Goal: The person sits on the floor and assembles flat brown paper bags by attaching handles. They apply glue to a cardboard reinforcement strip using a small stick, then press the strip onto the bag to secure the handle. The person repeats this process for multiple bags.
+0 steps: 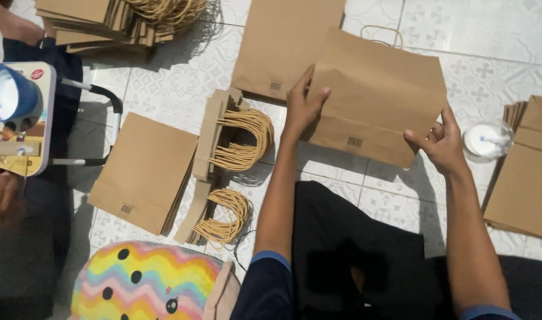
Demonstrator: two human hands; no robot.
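Observation:
I hold a flat brown paper bag point(380, 95) above the tiled floor, its bottom fold facing me and a twine handle showing at its far edge. My left hand point(303, 104) grips the bag's left edge, thumb on top. My right hand point(440, 142) pinches its lower right corner. Another flat bag point(283, 41) lies on the floor just beyond it.
A stack of flat bags point(143, 172) lies left, beside two bundles of card strips with twine handles point(238, 139) point(223, 216). More bags are piled top left point(105, 21) and right point(525, 172). A small clear lidded cup point(487, 141) stands by my right hand. Another person's hand point(1, 198) is at far left. A rainbow cushion point(146, 281) sits near me.

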